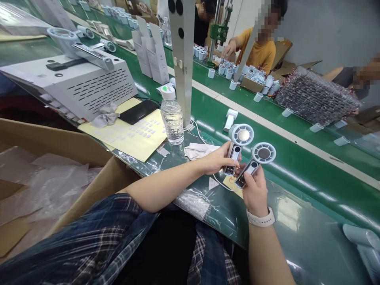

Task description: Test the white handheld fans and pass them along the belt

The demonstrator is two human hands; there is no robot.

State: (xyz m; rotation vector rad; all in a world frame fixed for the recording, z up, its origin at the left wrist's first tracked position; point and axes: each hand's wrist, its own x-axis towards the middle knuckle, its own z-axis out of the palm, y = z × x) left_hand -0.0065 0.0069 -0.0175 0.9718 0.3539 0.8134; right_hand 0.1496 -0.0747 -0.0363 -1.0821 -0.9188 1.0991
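Our left hand (pixel 218 160) is closed around the handle of a silver-middled gadget (pixel 244 135), off to the right of the bottle (pixel 172 120). Our right hand (pixel 255 192) grips a dark-middled gadget (pixel 264 153) by its handle, even farther right of the bottle. The two round tops are close together and face us. A crumpled rag (pixel 198 151) lies just right of the bottle. A black phone (pixel 139 111) sits on yellow paper (pixel 142 148) to the bottle's left, and tall white boxes (pixel 158 55) stand behind the bottle.

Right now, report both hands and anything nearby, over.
Left hand holding left ring-headed device. Right hand holding right ring-headed device. White cloth near left hand; water bottle standing apart.
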